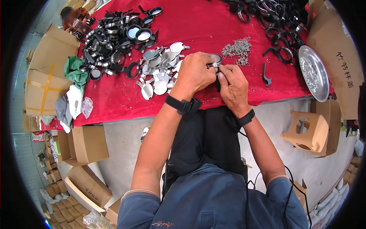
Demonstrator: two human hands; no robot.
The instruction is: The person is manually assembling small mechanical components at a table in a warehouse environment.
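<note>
Both of my hands meet above the near edge of the red-covered table, closed around one small lid part (216,58) with a round grey face and a dark piece below it. My left hand (195,73) grips it from the left, thumb and fingertips bent together at its rim. From the right, my right hand (234,88) pinches its lower dark piece. Fingers hide most of the part. Just left of my left hand lie loose silver tabbed discs (161,84) in a heap. Beyond my right hand is a pile of small wire springs or clips (239,51).
Black ring-shaped lids (110,40) are heaped far left, and more black rings (280,38) far right. A single black lever (265,75) lies near a steel tray (325,78) of small metal pieces. Cardboard boxes flank the table; a tan stool (310,131) stands right. Another person sits far left.
</note>
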